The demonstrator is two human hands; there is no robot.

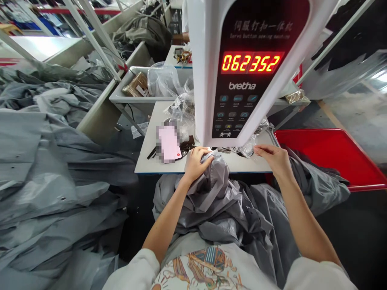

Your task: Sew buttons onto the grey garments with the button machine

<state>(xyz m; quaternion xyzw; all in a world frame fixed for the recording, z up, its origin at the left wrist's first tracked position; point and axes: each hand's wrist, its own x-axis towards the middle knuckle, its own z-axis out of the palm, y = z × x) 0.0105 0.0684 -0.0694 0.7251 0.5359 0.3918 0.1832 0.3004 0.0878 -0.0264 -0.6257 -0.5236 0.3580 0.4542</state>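
My left hand (197, 162) grips the bunched edge of a grey fabric piece (217, 193) at the front of the white table (148, 161), below the button sewing machine (207, 88). The fabric hangs off the table's edge and spreads over my lap. To the right, my right hand (274, 158) has thumb and fingertips pinched together beside a clear plastic bag (248, 148). Whatever sits between those fingertips is too small to make out. The machine's head hides its needle area from view.
A phone with a pink screen (169, 143) lies left of the machine. Piles of grey fabric (60, 193) fill the left side. A red tray (326, 155) stands at the right, and a grey bin (130, 89) with plastic bags is behind the table.
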